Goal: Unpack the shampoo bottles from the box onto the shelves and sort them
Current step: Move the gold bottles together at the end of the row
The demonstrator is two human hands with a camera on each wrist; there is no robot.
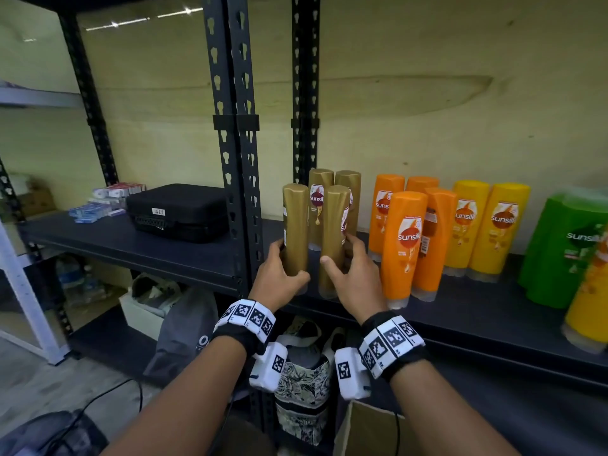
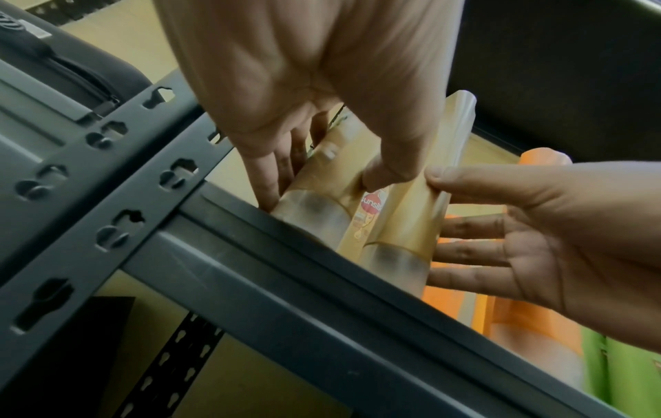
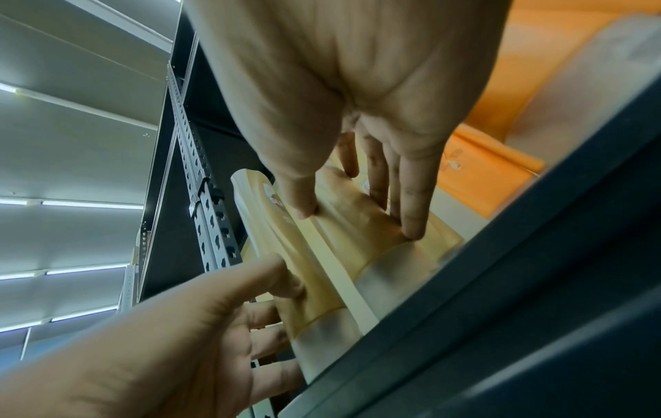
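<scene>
Four gold shampoo bottles stand in a tight cluster at the left end of the dark shelf (image 1: 460, 311). My left hand (image 1: 291, 261) grips the front-left gold bottle (image 1: 295, 225) low down, thumb on its right side, fingers round the left. My right hand (image 1: 340, 250) holds the front-right gold bottle (image 1: 333, 232), thumb in front, fingers behind. Both bottles stand upright with their clear caps on the shelf. The left wrist view shows the left hand (image 2: 322, 183) on its bottle (image 2: 322, 169); the right wrist view shows the right hand (image 3: 357, 217) on its bottle (image 3: 357, 234).
To the right stand orange bottles (image 1: 406, 245), yellow bottles (image 1: 483, 225) and green bottles (image 1: 566, 248). A black upright post (image 1: 237, 159) rises just left of the gold cluster. A black case (image 1: 177, 212) lies on the left shelf. Bags (image 1: 302, 373) sit below.
</scene>
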